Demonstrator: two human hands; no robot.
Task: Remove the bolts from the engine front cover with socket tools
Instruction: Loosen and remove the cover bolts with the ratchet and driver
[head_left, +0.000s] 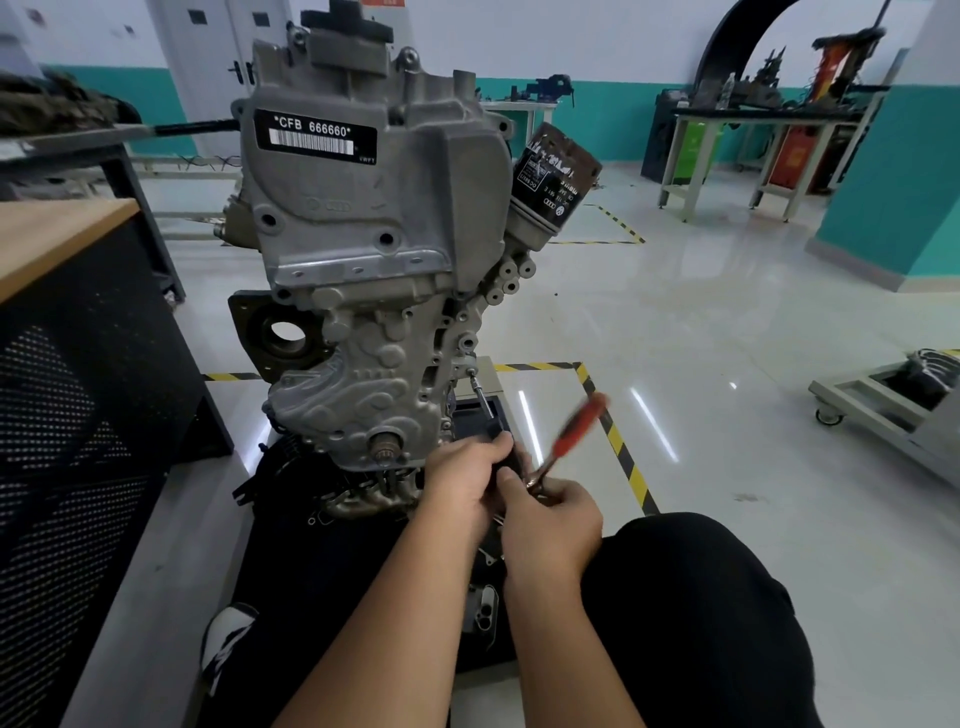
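Black trousers and two bare forearms fill the near foreground. The left hand (460, 480) is curled around the near end of a slim socket extension (482, 399), fingers wrapped over a dark part at its base. The right hand (550, 519) sits just beside it, touching, fingers closed on the metal head of a ratchet (574, 439) whose red handle is blurred and points up and to the right, away from the engine. The extension's long axis runs from the hands up and slightly left, its far tip seated on a bolt (470, 371) at the lower right edge of the engine front cover (363, 395). That grey cast cover stands upright, facing the camera, on a dark stand on the floor. Above it is the upper cover with a black label (314, 137) reading "CFB 666660", and a dark oil filter (555, 182) tilts out to the right. Farther back, yellow-black floor tape (621, 447), a bench (748, 140) with tools, and teal walls.
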